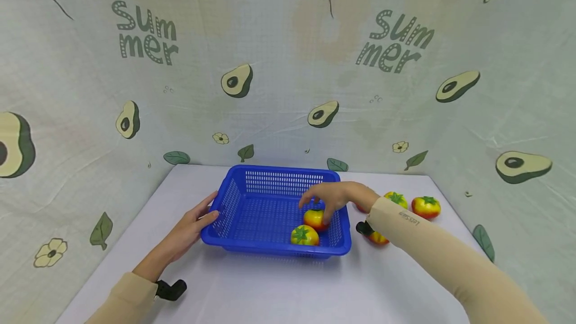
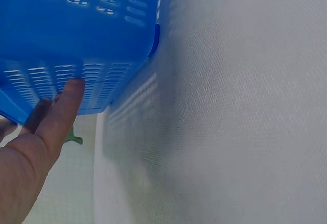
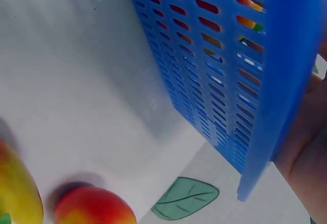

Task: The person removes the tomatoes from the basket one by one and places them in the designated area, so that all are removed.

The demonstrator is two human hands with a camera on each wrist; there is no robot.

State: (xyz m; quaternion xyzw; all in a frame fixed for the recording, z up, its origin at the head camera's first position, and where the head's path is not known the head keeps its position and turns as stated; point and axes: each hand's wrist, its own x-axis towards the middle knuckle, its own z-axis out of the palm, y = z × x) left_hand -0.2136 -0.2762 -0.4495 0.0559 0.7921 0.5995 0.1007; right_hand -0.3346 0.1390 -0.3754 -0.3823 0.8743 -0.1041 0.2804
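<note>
A blue plastic basket (image 1: 265, 214) with slotted walls stands on the table. At its left rim my left hand (image 1: 191, 226) grips the edge, thumb over the rim and fingers along the outer wall; in the left wrist view the fingers (image 2: 59, 117) lie across the slotted side. My right hand (image 1: 330, 196) reaches over the right rim, its fingers spread loosely above a red-and-yellow fruit (image 1: 313, 218) with a green leafy top. That fruit rests in the basket, the thumb beside it. A second such fruit (image 1: 304, 235) sits against the near wall. The right wrist view hides the fingertips behind the basket's side.
Right of the basket several more red-and-yellow fruits (image 1: 425, 207) lie on the white table (image 1: 270, 289), some partly behind the right forearm. One red fruit (image 3: 94, 206) shows in the right wrist view. A printed cloth (image 1: 279, 64) hangs behind and at both sides.
</note>
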